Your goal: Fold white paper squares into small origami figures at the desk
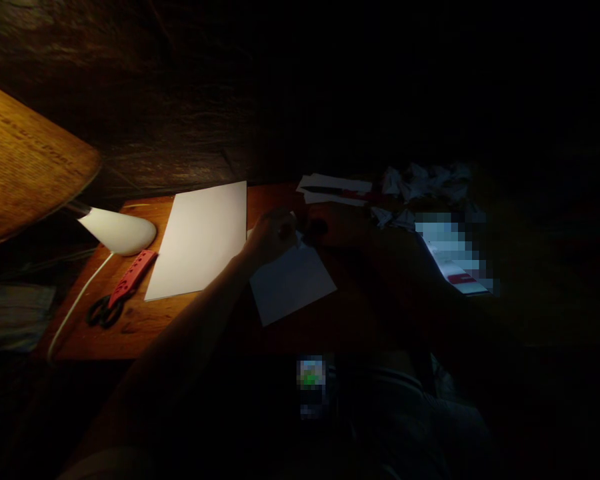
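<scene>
The scene is very dark, lit only by a lamp at the left. My left hand (275, 235) is curled, fingers pinched on the top edge of a small white sheet of paper (293, 283) that lies on the wooden table (145, 327). My right hand (337, 227) sits in shadow just to the right, closed at the same edge of the sheet. A larger white sheet (200, 240) lies flat to the left of my hands.
A white lamp base (123, 230) with a woven shade (25, 167) stands at the table's left, its cord trailing forward. Red-sheathed scissors (120, 290) lie beside it. Crumpled papers (425, 180) and flat sheets (335, 189) lie at the back right. A lit phone (311, 383) rests near my lap.
</scene>
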A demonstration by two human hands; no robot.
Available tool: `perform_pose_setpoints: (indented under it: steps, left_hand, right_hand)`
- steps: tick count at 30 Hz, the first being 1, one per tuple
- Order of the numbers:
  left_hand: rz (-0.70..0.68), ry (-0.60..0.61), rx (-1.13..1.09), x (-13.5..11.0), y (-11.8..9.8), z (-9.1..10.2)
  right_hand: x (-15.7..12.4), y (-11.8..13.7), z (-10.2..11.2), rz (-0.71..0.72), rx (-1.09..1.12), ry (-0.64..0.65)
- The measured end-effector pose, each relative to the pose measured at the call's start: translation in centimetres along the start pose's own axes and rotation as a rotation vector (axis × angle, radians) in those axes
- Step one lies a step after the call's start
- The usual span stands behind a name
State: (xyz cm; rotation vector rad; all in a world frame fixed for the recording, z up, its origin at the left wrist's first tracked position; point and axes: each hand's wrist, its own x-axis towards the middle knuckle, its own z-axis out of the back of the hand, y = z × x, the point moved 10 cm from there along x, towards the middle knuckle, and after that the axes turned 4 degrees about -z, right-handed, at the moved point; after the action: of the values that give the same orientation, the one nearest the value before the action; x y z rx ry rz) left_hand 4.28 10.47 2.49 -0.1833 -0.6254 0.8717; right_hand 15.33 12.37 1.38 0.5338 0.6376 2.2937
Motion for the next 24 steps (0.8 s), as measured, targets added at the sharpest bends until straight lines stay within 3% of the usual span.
perform_pose_setpoints:
  steps: [9, 17, 24]
  left_hand:
    - [0.214, 0.03, 0.08, -0.4, 1.8, -0.2]
    - [0.263, 0.015, 0.033, -0.5, 3.1, -0.3]
    - [0.246, 0.005, 0.029, -0.6, 3.2, -0.3]
  right_hand:
    - [0.2, -0.5, -0.3, 0.026, 0.056, -0.004]
    - [0.1, -0.1, -0.1, 0.012, 0.026, 0.019]
    - [0.0, 0.2, 0.3, -0.185, -0.066, -0.046]
